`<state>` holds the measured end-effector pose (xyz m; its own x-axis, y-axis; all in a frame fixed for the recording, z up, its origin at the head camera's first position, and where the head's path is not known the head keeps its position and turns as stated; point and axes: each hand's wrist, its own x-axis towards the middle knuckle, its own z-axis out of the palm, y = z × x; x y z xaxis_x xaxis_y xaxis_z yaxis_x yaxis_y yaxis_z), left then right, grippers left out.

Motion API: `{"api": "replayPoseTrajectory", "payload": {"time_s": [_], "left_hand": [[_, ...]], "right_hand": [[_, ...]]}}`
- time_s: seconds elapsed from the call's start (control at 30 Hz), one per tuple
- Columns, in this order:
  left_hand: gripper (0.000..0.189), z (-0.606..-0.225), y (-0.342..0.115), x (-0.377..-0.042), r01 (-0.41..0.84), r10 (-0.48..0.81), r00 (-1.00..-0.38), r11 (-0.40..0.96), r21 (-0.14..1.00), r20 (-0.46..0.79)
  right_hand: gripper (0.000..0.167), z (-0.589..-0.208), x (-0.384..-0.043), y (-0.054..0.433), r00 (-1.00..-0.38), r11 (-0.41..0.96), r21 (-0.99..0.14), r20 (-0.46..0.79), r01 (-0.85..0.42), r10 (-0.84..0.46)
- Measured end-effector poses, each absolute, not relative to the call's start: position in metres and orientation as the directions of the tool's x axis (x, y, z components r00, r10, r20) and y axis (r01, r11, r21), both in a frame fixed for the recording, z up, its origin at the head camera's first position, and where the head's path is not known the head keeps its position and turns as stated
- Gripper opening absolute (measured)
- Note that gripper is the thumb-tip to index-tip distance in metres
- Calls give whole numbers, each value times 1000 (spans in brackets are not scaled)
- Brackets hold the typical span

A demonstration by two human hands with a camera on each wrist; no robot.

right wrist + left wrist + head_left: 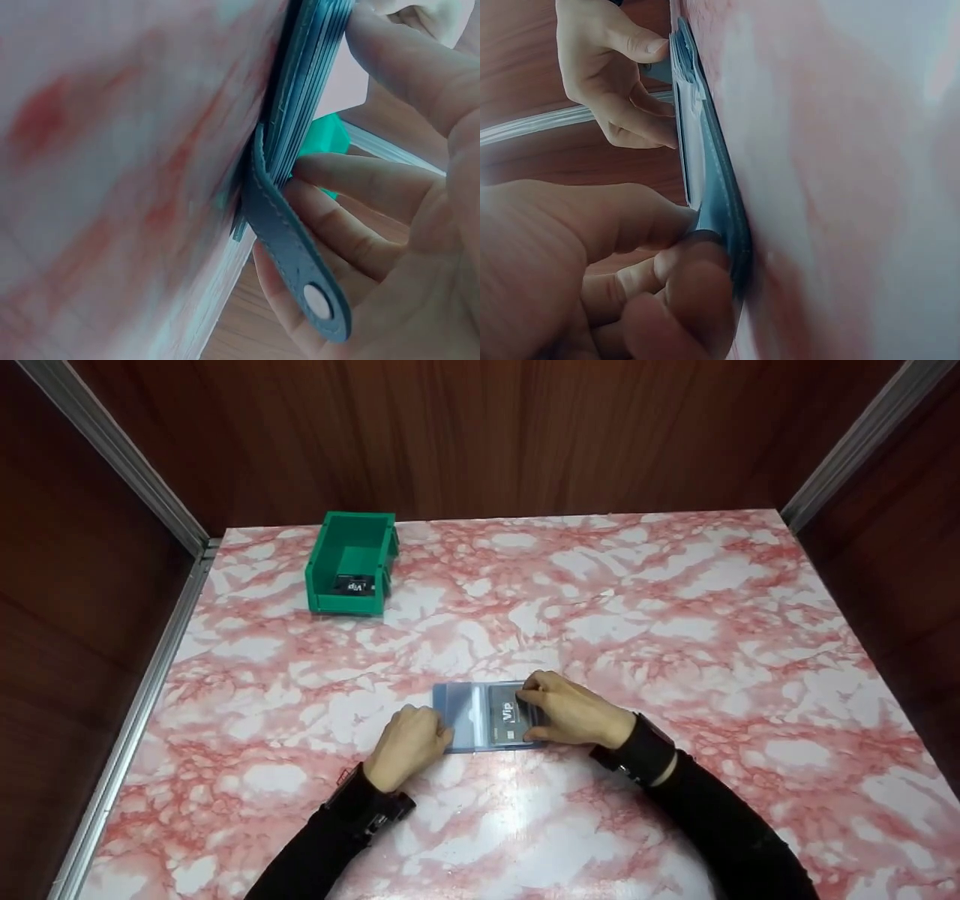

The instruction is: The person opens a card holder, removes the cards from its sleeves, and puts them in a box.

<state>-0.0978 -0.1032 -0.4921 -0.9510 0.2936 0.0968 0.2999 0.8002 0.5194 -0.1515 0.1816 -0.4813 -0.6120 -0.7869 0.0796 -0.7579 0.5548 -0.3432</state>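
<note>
The blue card holder lies open on the surface, the left hand pinching its left edge, the right hand with fingers clamped on its right end, where the Vip card seems already placed, while a second card apparently waits in the green bin beyond it.

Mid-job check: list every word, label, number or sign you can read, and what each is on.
"Vip": on the dark grey rectangular card at the blue card holder with clear plastic sleeves.
"Vip": on the black rectangular card inside the green plastic bin.
Too small to read: the faint small marks beside "Vip" on the dark grey card.
</note>
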Motion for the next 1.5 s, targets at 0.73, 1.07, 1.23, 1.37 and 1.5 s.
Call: {"api": "replayPoseTrajectory", "payload": {"time_s": [0.73, 1.07, 1.23, 1.37, 1.5], "left_hand": [[52, -488, -99, -96, 282, 288, -956, 859, 428, 52], [43, -484, -97, -94, 302, 301, -951, 871, 386, 66], [41, -480, -93, -96, 339, 302, -941, 838, 427, 154], [24, -476, -86, -99, 363, 287, -931, 799, 479, 228], [10, -474, -75, -102, 386, 291, -921, 769, 510, 258]], "right_hand": [[59, -480, -151, 181, -622, 560, -382, 54, -736, -781], [61, -481, -151, 181, -620, 558, -375, 59, -740, -782], [58, -483, -151, 182, -606, 539, -373, 86, -756, -791], [57, -483, -152, 182, -601, 531, -370, 98, -762, -793], [56, -482, -152, 182, -602, 532, -369, 100, -762, -792]]}}
